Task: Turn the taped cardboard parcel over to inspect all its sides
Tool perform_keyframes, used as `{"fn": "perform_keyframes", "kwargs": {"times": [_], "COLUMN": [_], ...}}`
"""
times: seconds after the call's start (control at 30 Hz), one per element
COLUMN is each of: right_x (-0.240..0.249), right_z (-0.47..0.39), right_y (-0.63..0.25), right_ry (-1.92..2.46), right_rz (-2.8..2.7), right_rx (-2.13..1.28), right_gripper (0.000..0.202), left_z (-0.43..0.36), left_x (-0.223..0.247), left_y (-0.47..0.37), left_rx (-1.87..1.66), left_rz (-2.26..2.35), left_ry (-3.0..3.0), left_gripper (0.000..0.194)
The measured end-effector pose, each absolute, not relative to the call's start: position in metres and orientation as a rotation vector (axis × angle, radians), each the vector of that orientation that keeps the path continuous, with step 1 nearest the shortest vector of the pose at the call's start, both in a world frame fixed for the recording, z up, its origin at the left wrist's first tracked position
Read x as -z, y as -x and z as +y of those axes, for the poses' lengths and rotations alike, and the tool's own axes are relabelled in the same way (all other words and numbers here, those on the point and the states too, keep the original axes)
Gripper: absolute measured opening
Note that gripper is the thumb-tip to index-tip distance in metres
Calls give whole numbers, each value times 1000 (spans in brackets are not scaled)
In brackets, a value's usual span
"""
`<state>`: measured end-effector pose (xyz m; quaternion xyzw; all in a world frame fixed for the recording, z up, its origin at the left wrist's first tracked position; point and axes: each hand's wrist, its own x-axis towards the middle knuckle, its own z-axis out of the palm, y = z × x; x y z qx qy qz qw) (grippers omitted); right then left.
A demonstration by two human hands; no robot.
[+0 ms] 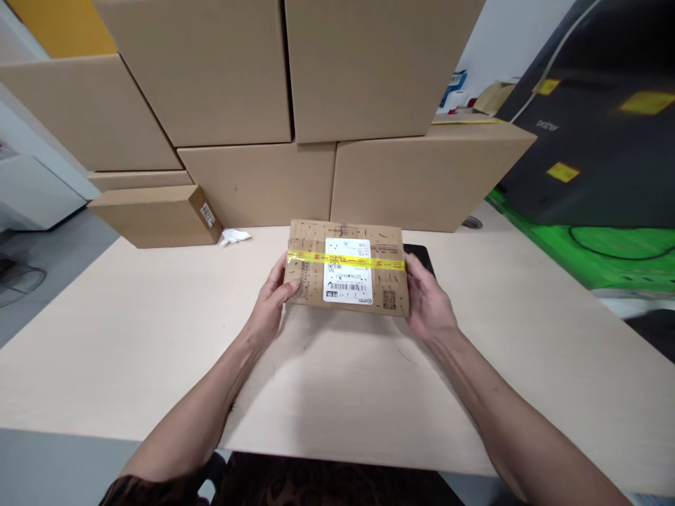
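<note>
A flat cardboard package point(311, 284) with a white label and a strip of yellow tape across it is held up over the pale table, its printed face toward me. My left hand point(271, 302) grips its left edge, with the thumb on the front face. Around the right edge is my right hand point(429, 299), its fingers mostly hidden behind the package. Partly hidden behind the package and my right hand lies a flat black object point(422, 254).
Large cardboard boxes point(390, 183) are stacked along the back of the table point(131, 351). A smaller box point(152, 218) and a crumpled white tissue point(235, 237) sit at the back left. A dark case point(590, 154) stands on green material at the right.
</note>
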<state>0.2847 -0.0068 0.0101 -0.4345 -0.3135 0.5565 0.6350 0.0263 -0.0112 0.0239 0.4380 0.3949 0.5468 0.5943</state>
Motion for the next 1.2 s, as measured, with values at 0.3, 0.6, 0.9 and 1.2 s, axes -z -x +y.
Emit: {"fn": "perform_keyframes", "kwargs": {"times": [0.3,0.6,0.9,1.2], "right_x": [3,19,13,-5], "right_z": [7,4,-11,-18], "right_y": [-283,-287,-277,-273], "right_ry": [908,1151,1186,851], "right_rz": [-561,-657,-1003,-885], "right_rx": [-1220,-1342,-1307,-1439], "right_gripper": [46,36,23,46], "left_z": [-34,-44,-41,-28], "left_x": [-8,-12,-13,2], "left_y": [-18,-35,-24,-27], "left_rx": [-1491,-1187,-1086,-1107], "left_rz": [536,495,697,950], "left_ry": [-2201,-1686,-2032,-1778], "left_gripper": [101,93,79,72]}}
